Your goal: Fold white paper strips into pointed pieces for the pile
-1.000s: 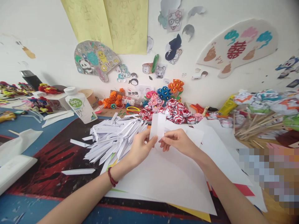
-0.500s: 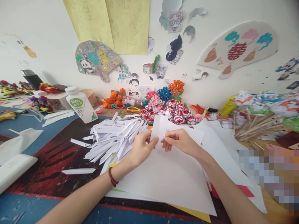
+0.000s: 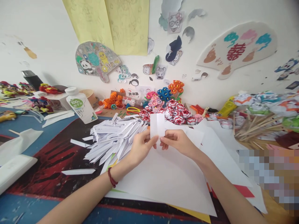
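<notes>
A small white paper strip (image 3: 158, 124) with a lengthwise crease stands upright between my two hands, above a large white paper sheet (image 3: 168, 177). My left hand (image 3: 145, 143) pinches its lower left edge, thumb in front and fingers behind. On the opposite edge, my right hand (image 3: 174, 139) has its thumb and fingertips closed on the paper. Just left of my hands lies a heap of folded white paper strips (image 3: 116, 137). One loose folded strip (image 3: 78, 171) rests apart on the dark mat (image 3: 53, 165).
A white bottle (image 3: 80, 104) stands behind the heap at left. Red-and-white paper flowers (image 3: 178, 113) and blue flowers (image 3: 164, 93) line the wall. Wooden sticks (image 3: 259, 127) lie at right beside more white sheets (image 3: 224, 152). A white object (image 3: 16, 171) sits at the left edge.
The paper strip has turned more upright and moved slightly left. My right hand has come in closer and now grips its right edge. My left hand keeps its pinch.
</notes>
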`<state>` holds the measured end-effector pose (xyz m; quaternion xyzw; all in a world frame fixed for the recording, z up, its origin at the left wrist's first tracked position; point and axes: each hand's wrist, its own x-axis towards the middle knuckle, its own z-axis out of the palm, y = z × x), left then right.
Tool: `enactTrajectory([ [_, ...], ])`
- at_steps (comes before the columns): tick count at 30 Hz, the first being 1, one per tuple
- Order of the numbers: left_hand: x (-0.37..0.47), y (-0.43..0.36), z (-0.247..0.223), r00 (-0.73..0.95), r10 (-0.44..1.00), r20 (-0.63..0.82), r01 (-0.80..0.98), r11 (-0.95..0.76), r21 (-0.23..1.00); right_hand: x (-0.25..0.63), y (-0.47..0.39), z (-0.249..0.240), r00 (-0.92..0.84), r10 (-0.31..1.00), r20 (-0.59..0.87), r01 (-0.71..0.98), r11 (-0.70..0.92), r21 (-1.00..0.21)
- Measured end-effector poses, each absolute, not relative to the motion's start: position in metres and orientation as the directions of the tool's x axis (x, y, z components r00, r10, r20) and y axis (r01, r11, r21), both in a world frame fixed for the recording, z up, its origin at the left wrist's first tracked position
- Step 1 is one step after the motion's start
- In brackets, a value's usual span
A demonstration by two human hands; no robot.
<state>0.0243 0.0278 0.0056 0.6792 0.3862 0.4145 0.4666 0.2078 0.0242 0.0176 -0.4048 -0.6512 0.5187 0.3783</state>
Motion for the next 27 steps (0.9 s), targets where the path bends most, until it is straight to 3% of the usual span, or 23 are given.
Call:
enactTrajectory([
  [3, 0.022, 0.027, 0.009, 0.329, 0.893, 0.306, 0.205, -0.384, 0.900, 0.212, 0.025, 0.021, -0.355, 0.929, 0.104, 0.129, 0.159, -0.979],
  [6, 0.017, 0.029, 0.010, 0.286, 0.821, 0.495, 0.348, -0.570, 0.744, 0.216, 0.026, 0.024, -0.343, 0.930, 0.130, 0.121, 0.181, -0.976],
  [9, 0.011, 0.034, 0.009, 0.389, 0.609, 0.691, 0.518, -0.765, 0.383, 0.218, 0.025, 0.027, -0.333, 0.933, 0.138, 0.116, 0.186, -0.976],
  [12, 0.004, 0.037, 0.007, 0.564, 0.409, 0.717, 0.601, -0.799, -0.017, 0.219, 0.024, 0.029, -0.328, 0.935, 0.136, 0.127, 0.186, -0.974],
  [14, 0.000, 0.037, 0.007, 0.635, 0.345, 0.692, 0.594, -0.790, -0.151, 0.219, 0.024, 0.029, -0.329, 0.935, 0.132, 0.143, 0.187, -0.972],
  [18, -0.005, 0.034, 0.013, 0.719, 0.268, 0.641, 0.519, -0.820, -0.240, 0.216, 0.024, 0.027, -0.328, 0.936, 0.127, 0.142, 0.181, -0.973],
  [23, -0.008, 0.035, 0.019, 0.740, 0.192, 0.645, 0.448, -0.856, -0.260, 0.211, 0.024, 0.023, -0.306, 0.948, 0.084, 0.049, 0.103, -0.993],
  [27, -0.011, 0.039, 0.019, 0.804, 0.110, 0.585, 0.389, -0.841, -0.377, 0.210, 0.024, 0.023, -0.301, 0.952, 0.048, 0.032, 0.060, -0.998],
])
